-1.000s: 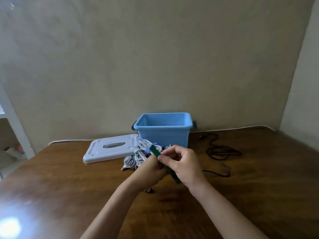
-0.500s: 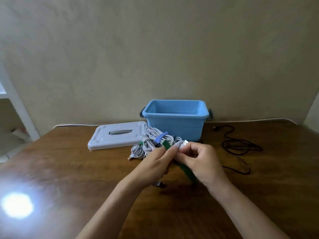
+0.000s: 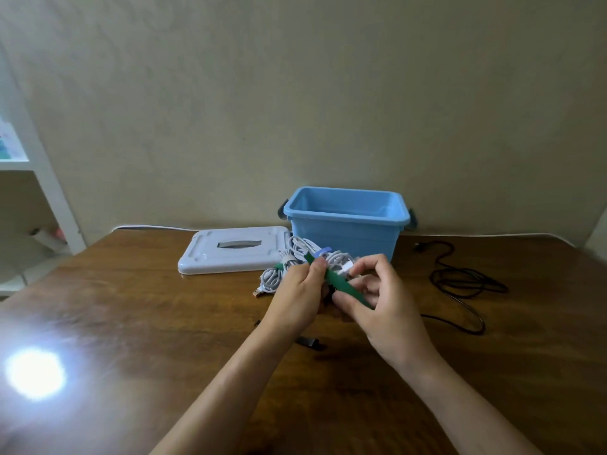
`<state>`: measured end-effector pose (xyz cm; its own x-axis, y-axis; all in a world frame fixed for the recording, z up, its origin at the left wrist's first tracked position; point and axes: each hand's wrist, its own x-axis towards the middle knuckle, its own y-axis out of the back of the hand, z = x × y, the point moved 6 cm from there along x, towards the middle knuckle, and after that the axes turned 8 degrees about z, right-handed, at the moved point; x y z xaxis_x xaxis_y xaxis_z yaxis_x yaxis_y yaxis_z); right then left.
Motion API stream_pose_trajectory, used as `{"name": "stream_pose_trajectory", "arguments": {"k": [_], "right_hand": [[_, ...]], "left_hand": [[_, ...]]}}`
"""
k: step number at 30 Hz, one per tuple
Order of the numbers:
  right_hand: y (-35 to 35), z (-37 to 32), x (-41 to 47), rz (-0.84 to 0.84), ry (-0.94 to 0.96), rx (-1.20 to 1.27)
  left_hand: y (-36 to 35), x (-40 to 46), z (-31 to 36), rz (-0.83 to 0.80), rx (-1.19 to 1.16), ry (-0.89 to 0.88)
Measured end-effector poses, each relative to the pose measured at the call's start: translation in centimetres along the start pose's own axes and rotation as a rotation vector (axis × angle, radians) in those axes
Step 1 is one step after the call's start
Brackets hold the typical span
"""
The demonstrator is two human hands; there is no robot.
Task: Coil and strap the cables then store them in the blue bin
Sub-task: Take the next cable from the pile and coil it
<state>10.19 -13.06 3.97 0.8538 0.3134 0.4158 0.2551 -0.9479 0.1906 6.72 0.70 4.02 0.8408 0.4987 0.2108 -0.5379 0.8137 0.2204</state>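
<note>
My left hand [image 3: 300,290] pinches the upper end of a green strap [image 3: 341,284] that runs down to the right. My right hand [image 3: 377,300] grips the strap's lower part, thumb under it and fingers curled above. A small dark cable end sits between the hands, mostly hidden. Behind them lies a pile of coiled white cables [image 3: 295,261] with a blue strap [image 3: 323,250] and a second green one. The open blue bin [image 3: 345,221] stands at the back of the table. A loose black cable [image 3: 466,284] lies to the right.
The bin's white lid [image 3: 230,254] lies flat left of the bin. A black plug [image 3: 308,342] rests on the wooden table [image 3: 131,323] under my forearms. A white shelf [image 3: 39,178] stands at far left. A thin white wire runs along the wall.
My hands have drawn slightly apart and my right thumb has slid down the green strap, baring more of it. The camera has tilted down a little.
</note>
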Motion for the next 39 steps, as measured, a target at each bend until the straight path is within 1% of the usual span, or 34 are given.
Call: {"name": "stream_pose_trajectory", "arguments": {"k": [3,5,8,10,12,14,17,20,23,26,28,31,33,37,39], "right_hand": [[0.0,0.1,0.0,-0.006,-0.032,0.023],[0.0,0.6,0.1,-0.052,-0.112,0.046],[-0.2,1.5,0.1,-0.151,-0.193,-0.005],[-0.2,2.1,0.3,-0.155,-0.207,-0.083],[0.5,2.5,0.9,-0.107,-0.220,-0.160],[1.0,2.6,1.2,-0.136,-0.210,-0.237],[1.7,2.7,1.4,-0.216,-0.229,-0.187],[2.7,2.9,2.1,-0.200,-0.236,-0.160],[3.6,3.4,2.5,-0.147,-0.277,-0.058],[3.8,3.8,2.4,-0.155,-0.337,0.075],[3.9,4.0,2.5,-0.142,-0.377,0.122],[4.0,3.6,2.4,-0.118,-0.364,0.076],[4.1,3.4,2.4,-0.082,-0.343,0.033],[3.9,3.3,2.2,-0.029,-0.315,-0.042],[3.8,3.5,2.1,0.017,-0.288,-0.065]], "left_hand": [[1.1,0.1,-0.3,0.038,-0.048,0.044],[1.4,0.0,-0.1,0.028,-0.112,0.050],[1.4,-0.3,0.4,-0.034,-0.210,0.064],[0.9,-0.6,0.6,-0.106,-0.217,0.060],[0.2,-1.1,0.8,-0.172,-0.169,0.038],[-0.1,-1.4,1.1,-0.222,-0.121,0.010],[-0.2,-1.7,1.3,-0.324,-0.089,-0.009],[-0.8,-2.1,0.8,-0.392,0.022,-0.050],[-1.7,-2.3,0.2,-0.396,0.171,-0.109],[-1.9,-2.3,-0.2,-0.399,0.140,-0.095],[-1.9,-2.2,-0.2,-0.386,0.180,-0.120],[-2.5,-2.4,0.0,-0.378,0.348,-0.200],[-3.0,-2.4,-0.3,-0.383,0.413,-0.229],[-3.0,-2.0,-0.9,-0.358,0.451,-0.268],[-3.1,-1.9,-1.0,-0.373,0.440,-0.282]]}}
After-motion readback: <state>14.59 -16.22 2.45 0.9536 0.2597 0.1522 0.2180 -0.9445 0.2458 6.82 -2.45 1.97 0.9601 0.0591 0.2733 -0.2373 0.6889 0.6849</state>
